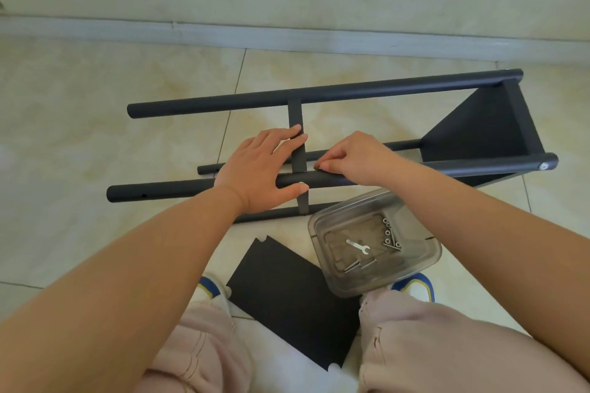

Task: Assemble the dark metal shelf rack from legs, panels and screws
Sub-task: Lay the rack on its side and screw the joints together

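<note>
Lying on its side on the pale tiled floor (95, 124), the half-built dark metal shelf rack (351, 137) fills the middle of the view. Four round dark metal legs are in place, and one dark flat shelf panel (479, 134) is already joined at the 3 o'clock end, with a silver screw head (542, 165) showing there. A second dark panel (298, 143), seen edge-on, stands between the legs near the middle. The left hand (258, 172) lies spread out, fingers straight, pressing on that panel and on the near top leg (178, 191) to hold them steady. The right hand (354, 158) has curled fingers pinching something small right at the leg, just beside the panel; it is likely a screw, but it is too small to be sure. So this middle panel seems to be getting fastened now. Toward 6 o'clock, one more loose flat black panel (287, 300) waits on the floor between the person's knees. At about 5 o'clock a clear plastic box (424, 265) holds spare silver screws (391, 238) and a little silver wrench (358, 247). I think the job is about halfway: one panel done, one going on, one left.
</note>
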